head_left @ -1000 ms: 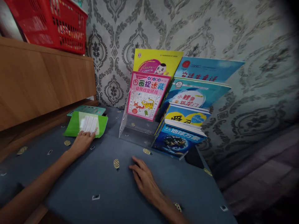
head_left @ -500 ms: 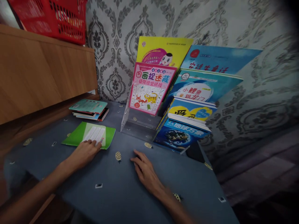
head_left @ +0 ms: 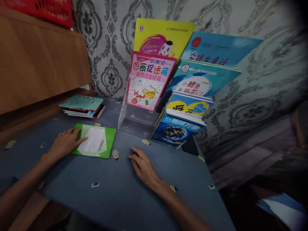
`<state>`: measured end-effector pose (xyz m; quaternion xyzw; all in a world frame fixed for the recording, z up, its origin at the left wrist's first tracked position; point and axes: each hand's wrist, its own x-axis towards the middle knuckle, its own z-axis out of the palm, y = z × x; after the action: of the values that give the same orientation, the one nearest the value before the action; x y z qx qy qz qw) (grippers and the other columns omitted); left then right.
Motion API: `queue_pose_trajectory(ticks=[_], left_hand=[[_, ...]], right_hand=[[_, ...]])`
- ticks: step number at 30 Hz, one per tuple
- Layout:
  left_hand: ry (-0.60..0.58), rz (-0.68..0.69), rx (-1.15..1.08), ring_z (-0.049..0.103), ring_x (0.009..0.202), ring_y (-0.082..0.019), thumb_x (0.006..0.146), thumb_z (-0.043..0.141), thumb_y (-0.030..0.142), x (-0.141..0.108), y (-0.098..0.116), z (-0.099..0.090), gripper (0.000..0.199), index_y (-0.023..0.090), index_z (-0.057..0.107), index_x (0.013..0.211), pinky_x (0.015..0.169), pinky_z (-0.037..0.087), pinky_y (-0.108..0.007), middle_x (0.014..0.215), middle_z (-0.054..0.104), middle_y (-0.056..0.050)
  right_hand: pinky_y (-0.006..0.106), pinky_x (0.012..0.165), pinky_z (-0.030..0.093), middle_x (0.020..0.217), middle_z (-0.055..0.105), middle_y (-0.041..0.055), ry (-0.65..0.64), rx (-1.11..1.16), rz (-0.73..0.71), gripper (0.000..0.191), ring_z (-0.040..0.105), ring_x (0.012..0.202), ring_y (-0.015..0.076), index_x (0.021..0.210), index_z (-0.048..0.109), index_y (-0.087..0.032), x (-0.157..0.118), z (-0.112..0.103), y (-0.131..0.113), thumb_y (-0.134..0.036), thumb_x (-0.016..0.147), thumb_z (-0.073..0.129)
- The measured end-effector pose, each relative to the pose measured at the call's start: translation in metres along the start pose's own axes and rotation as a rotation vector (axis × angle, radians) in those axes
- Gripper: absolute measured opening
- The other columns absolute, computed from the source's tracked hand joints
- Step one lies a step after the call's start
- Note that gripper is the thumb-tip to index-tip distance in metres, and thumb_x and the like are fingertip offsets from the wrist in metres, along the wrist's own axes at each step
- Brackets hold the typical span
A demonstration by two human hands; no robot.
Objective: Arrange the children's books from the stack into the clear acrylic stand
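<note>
My left hand (head_left: 66, 142) lies at the left edge of the green book (head_left: 109, 141), its thumb over the cover and the other fingers along the side. Whether it grips the edge is hard to tell. The book lies flat on the blue-grey tablecloth (head_left: 115, 199). Resting on the cloth to the right of the book, my right hand (head_left: 143, 166) has its fingers apart and holds nothing. Behind it, a clear stand (head_left: 137, 125) bears a pink book (head_left: 150, 80) and a yellow book (head_left: 166, 32) at the left, and several blue books (head_left: 178, 130) at the right.
A small stack of books (head_left: 83, 104) sits at the back left, near a wooden cabinet (head_left: 43, 61) with a red basket (head_left: 53, 11) on top. A dark flat object (head_left: 191, 146) lies by the stand's right end. Patterned wallpaper (head_left: 112, 77) rises behind.
My left hand has moved from the green book's front edge to its left edge, and the book has turned a little. The camera view has shifted; my right hand stays on the cloth.
</note>
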<state>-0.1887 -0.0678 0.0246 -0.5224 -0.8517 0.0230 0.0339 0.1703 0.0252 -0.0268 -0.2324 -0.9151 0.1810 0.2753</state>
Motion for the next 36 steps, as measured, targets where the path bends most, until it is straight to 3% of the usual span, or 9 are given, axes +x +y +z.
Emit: queue_pose_trajectory(ticks=[6, 11, 20, 31, 36], left_hand=[[0.077, 0.056, -0.064, 0.054, 0.125, -0.044, 0.097, 0.031, 0.058, 0.003, -0.013, 0.022, 0.068, 0.010, 0.054, 0.140, 0.103, 0.044, -0.055, 0.144, 0.054, -0.024], [0.125, 0.136, -0.100, 0.056, 0.121, -0.042, 0.095, 0.033, 0.059, 0.001, -0.007, 0.028, 0.067, 0.013, 0.057, 0.137, 0.102, 0.046, -0.054, 0.137, 0.059, -0.022], [0.100, 0.252, -0.118, 0.057, 0.118, -0.039, 0.093, 0.039, 0.060, -0.015, 0.044, 0.016, 0.064, 0.015, 0.059, 0.135, 0.098, 0.048, -0.051, 0.137, 0.059, -0.019], [0.085, 0.431, -0.028, 0.058, 0.111, -0.035, 0.097, 0.048, 0.052, -0.032, 0.117, -0.002, 0.049, 0.021, 0.062, 0.132, 0.093, 0.048, -0.046, 0.127, 0.064, -0.016], [0.124, 0.504, 0.026, 0.059, 0.107, -0.037, 0.099, 0.047, 0.045, -0.028, 0.133, -0.011, 0.038, 0.020, 0.070, 0.116, 0.103, 0.036, -0.062, 0.107, 0.070, -0.015]], right_hand=[[0.047, 0.106, 0.052, 0.139, 0.059, 0.0174, -0.011, 0.000, 0.011, 0.029, 0.058, 0.130, 0.0264, 0.116, 0.069, -0.018, 0.001, 0.000, 0.000, -0.013, 0.097, 0.047], [0.047, 0.108, 0.050, 0.141, 0.059, 0.0154, -0.005, -0.002, 0.027, 0.031, 0.057, 0.131, 0.0249, 0.119, 0.068, -0.019, 0.000, 0.002, 0.001, -0.014, 0.098, 0.047], [0.047, 0.110, 0.047, 0.134, 0.065, 0.0142, 0.087, 0.055, 0.001, 0.032, 0.060, 0.126, 0.0233, 0.123, 0.066, -0.021, 0.005, -0.005, -0.006, -0.018, 0.100, 0.044], [0.045, 0.102, 0.051, 0.124, 0.070, 0.0133, 0.162, 0.079, -0.081, 0.026, 0.062, 0.120, 0.0241, 0.112, 0.069, -0.018, 0.004, -0.009, -0.008, -0.022, 0.099, 0.048], [0.047, 0.102, 0.052, 0.127, 0.069, 0.0118, 0.063, 0.010, -0.025, 0.026, 0.061, 0.121, 0.0247, 0.114, 0.069, -0.018, 0.005, -0.010, -0.007, -0.018, 0.096, 0.050]])
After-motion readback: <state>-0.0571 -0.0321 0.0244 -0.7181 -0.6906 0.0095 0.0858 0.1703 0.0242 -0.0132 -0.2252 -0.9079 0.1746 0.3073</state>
